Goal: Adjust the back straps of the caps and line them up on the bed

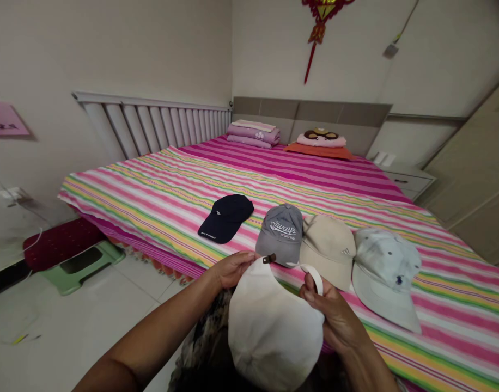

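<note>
Low down, both hands' fingers (310,294) pinch the white cap (274,326), forearms angled inward.

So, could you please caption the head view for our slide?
Left hand and right hand hold a white cap, strap unfastened, near four caps on a striped bed.

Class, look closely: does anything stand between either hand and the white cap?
Nothing visible does. The left hand holds the white cap beside its buckle; the right hand holds it at the strap. The grey cap lies beyond, not between.
</note>
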Demonstrator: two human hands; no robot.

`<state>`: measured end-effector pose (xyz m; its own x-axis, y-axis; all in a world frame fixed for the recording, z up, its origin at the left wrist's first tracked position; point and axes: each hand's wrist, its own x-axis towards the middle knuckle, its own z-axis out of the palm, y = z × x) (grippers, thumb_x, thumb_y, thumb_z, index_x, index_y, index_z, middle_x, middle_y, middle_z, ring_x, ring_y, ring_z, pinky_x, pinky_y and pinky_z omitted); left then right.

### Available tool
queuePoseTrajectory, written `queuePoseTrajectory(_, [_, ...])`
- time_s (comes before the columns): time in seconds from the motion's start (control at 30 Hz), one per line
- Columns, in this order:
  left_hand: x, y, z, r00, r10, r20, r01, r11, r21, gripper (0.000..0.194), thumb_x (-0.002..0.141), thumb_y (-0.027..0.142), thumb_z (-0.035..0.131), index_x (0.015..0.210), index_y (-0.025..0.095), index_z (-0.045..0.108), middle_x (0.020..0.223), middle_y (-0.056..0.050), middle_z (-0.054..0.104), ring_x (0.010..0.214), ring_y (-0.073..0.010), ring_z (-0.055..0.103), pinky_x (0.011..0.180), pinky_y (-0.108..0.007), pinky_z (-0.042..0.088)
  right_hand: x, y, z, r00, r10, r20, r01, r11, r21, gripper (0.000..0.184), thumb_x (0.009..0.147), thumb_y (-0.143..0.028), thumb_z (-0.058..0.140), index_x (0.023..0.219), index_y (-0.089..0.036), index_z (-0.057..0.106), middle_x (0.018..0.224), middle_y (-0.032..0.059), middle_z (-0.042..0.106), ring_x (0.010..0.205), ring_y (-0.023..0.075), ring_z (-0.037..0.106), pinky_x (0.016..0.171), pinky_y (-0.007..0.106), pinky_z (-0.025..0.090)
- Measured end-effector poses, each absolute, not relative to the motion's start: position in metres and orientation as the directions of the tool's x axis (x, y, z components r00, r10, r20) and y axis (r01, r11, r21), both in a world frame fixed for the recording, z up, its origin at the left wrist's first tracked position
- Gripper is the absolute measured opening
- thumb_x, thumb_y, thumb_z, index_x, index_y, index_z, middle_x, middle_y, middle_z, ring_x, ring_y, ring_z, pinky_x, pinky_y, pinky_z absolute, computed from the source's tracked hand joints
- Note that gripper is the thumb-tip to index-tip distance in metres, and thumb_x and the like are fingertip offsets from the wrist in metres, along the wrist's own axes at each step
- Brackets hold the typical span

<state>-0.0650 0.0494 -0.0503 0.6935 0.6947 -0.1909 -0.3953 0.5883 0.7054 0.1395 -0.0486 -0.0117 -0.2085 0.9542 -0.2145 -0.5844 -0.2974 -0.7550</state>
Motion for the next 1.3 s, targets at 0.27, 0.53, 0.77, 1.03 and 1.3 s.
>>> queuePoseTrajectory(0.27, [-0.105,0.001,-0.116,0.732,0.659,-0.175,-0.393,0.617,0.682,0.028,0.063,0.023,0.068,0.087,0.009,0.066,0.085,-0.011,0.067,0.082,-0.0201,0.061,0.082,-0.031,0.040,0.139,-0.028,-0.013,-0.169,0.966,-0.197,-0.606,-0.260,-0.752,0.031,0.055,-0.015,0.077,0.069,-0.019,0.050,0.051,-0.0053,0.053,0.043,0.0067,0.047,0.044,0.016,0.036])
queuePoseTrajectory(0.53, [-0.105,-0.009,-0.110,0.334,0.924,-0.187,-0.520,0.346,0.781,0.025,0.065,0.023,0.068,0.088,0.014,0.067,0.085,-0.010,0.069,0.083,-0.0239,0.063,0.077,-0.035,0.047,0.129,0.001,-0.001,-0.083,0.979,-0.186,-0.539,-0.201,-0.818,0.031,0.058,-0.029,0.076,0.081,-0.019,0.058,0.061,-0.0022,0.062,0.051,0.0104,0.055,0.048,0.019,0.041])
queuePoseTrajectory(0.77, [-0.145,0.121,-0.001,-0.015,0.997,0.082,-0.576,-0.076,0.814,0.032,0.063,0.020,0.064,0.094,0.015,0.064,0.089,-0.006,0.069,0.092,-0.0230,0.060,0.084,-0.034,0.047,0.140,-0.004,-0.031,0.019,0.950,-0.312,-0.466,-0.268,-0.843,0.038,0.059,-0.040,0.075,0.087,-0.018,0.062,0.081,0.0045,0.070,0.068,0.0133,0.062,0.057,0.021,0.046])
queuePoseTrajectory(1.03, [-0.161,0.216,0.006,-0.091,0.982,-0.163,-0.233,0.138,0.962,0.022,0.068,0.021,0.060,0.087,0.010,0.062,0.072,-0.010,0.068,0.069,-0.0226,0.063,0.070,-0.038,0.050,0.142,-0.020,-0.098,0.009,0.871,-0.492,-0.470,-0.431,-0.770,0.028,0.062,-0.034,0.074,0.076,-0.014,0.061,0.067,0.0053,0.069,0.057,0.0118,0.063,0.050,0.018,0.044])
queuePoseTrajectory(1.3, [-0.177,0.212,-0.060,-0.225,0.941,-0.252,0.035,0.266,0.963,0.019,0.082,0.029,0.052,0.085,0.011,0.058,0.074,-0.001,0.061,0.063,-0.0097,0.057,0.063,-0.028,0.048,0.144,-0.017,-0.110,0.048,0.869,-0.492,-0.427,-0.428,-0.797,0.023,0.062,-0.031,0.073,0.069,-0.013,0.060,0.057,0.0042,0.067,0.046,0.0093,0.058,0.042,0.016,0.039])
